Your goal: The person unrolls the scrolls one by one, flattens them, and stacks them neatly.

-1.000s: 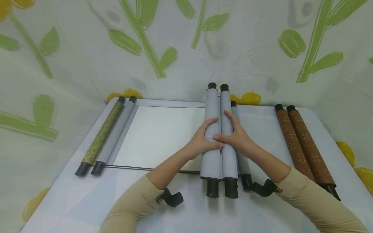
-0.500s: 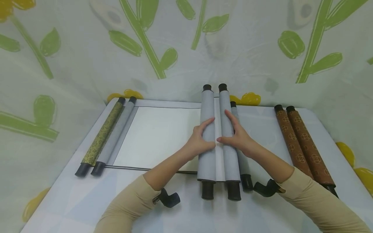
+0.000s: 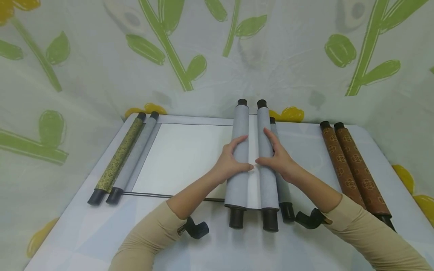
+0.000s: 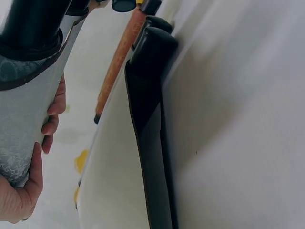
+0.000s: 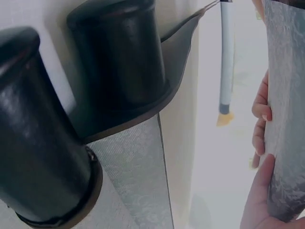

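In the head view a scroll with two grey rolls is held above the table, with a narrow strip of white paper (image 3: 253, 190) between them. My left hand (image 3: 229, 162) grips the left roll (image 3: 236, 190), thumb toward the strip. The right roll (image 3: 269, 194) is held by my right hand (image 3: 282, 161), its thumb also pointing inward. Dark knobs cap both rolls. Beneath lies another scroll, its white sheet (image 3: 183, 158) spread out, a grey roll (image 3: 135, 158) at its left end. A further grey roll (image 3: 283, 190) is partly hidden behind my right hand.
An olive patterned roll (image 3: 118, 158) lies along the spread sheet's left side. Two brown flowered rolls (image 3: 356, 165) lie at the table's right. A curtain with plant prints (image 3: 288, 75) hangs behind. Each wrist carries a black camera mount (image 3: 197, 229).
The two grey rolls have moved apart, from nearly touching to showing a white strip between them. The left roll shifted left with my left hand; the right roll shifted slightly right.
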A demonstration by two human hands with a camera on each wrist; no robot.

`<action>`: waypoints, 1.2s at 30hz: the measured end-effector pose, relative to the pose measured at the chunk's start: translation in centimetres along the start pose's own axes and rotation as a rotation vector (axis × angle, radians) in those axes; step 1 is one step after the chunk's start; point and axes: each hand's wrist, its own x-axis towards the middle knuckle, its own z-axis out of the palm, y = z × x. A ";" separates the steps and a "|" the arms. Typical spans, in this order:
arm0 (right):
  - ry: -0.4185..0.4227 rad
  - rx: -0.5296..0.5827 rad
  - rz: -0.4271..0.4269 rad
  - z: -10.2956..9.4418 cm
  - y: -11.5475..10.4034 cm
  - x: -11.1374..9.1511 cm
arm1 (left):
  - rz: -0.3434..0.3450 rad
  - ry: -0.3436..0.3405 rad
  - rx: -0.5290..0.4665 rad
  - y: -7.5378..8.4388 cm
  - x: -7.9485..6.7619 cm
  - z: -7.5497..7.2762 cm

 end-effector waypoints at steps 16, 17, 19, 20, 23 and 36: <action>0.050 -0.052 0.026 0.1 0.1 0.4 | -0.023 0.054 0.028 -0.2 -0.2 -0.6; 0.059 -0.066 0.025 0.1 0.2 0.4 | -0.027 0.060 0.040 -0.2 -0.2 -0.6; 0.074 -0.087 0.023 0.2 0.2 0.5 | -0.030 0.069 0.059 -0.1 -0.2 -0.5; 0.075 -0.091 0.020 0.2 0.2 0.5 | -0.033 0.071 0.070 -0.1 -0.2 -0.5; 0.076 -0.105 0.013 0.1 0.1 0.6 | -0.045 0.073 0.080 0.0 -0.2 -0.5; 0.051 -0.143 0.033 -1.0 0.3 0.6 | -0.093 0.024 0.179 0.0 -0.2 -1.5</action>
